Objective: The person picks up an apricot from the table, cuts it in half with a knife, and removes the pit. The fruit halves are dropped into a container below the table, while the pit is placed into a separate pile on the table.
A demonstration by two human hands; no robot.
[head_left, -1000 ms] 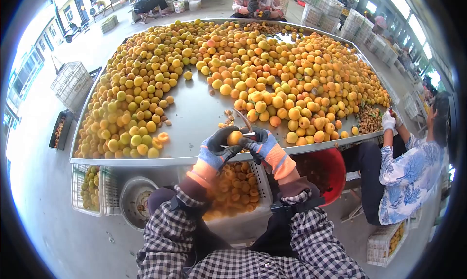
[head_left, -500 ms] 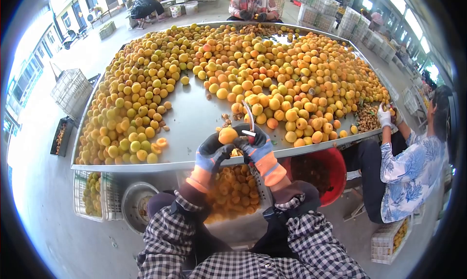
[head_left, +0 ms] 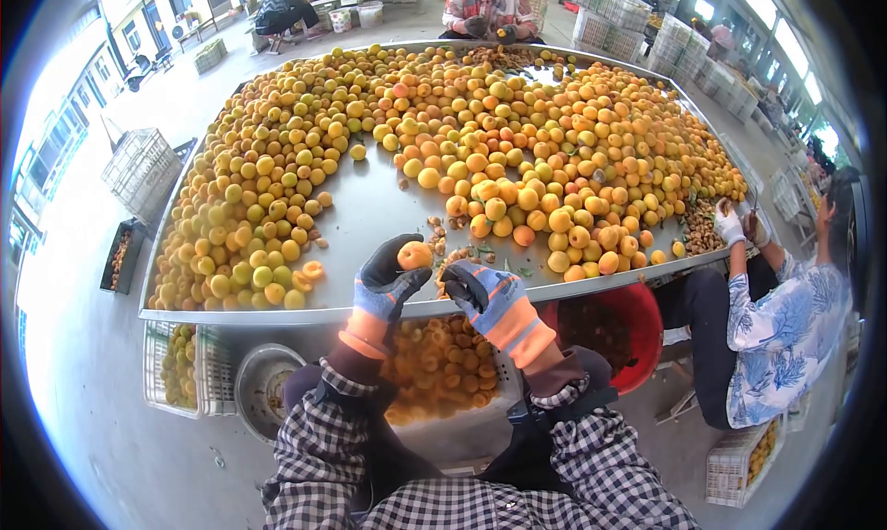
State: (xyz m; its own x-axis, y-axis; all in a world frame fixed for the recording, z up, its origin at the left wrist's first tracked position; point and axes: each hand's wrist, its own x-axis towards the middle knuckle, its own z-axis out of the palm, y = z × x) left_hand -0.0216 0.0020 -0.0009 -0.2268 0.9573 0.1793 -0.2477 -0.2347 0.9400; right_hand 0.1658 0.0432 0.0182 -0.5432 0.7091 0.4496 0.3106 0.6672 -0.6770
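An apricot (head_left: 415, 255) is gripped between the thumb and fingers of my gloved left hand (head_left: 381, 279), above the near edge of the metal table (head_left: 365, 220). To its right, my gloved right hand (head_left: 494, 299) is closed with its fingers curled downward, apart from the apricot. What it holds is hidden; no blade shows now. Small brown pits and scraps (head_left: 438, 237) lie on the table just beyond my hands. A large heap of apricots (head_left: 517, 193) spreads across the table. Below my hands stands a crate of apricot halves (head_left: 443, 364).
A red tub (head_left: 647, 341) stands right of my knees, a metal basin (head_left: 242, 391) to the left. A white crate (head_left: 217, 373) holds more fruit. One co-worker (head_left: 785, 317) sits at the right, another person (head_left: 490, 8) across the table. Stacked crates (head_left: 610, 17) rise behind.
My hands have moved apart, the left one lifting the apricot slightly up and left. The right hand has turned over, and the curved knife seen in it before is out of sight.
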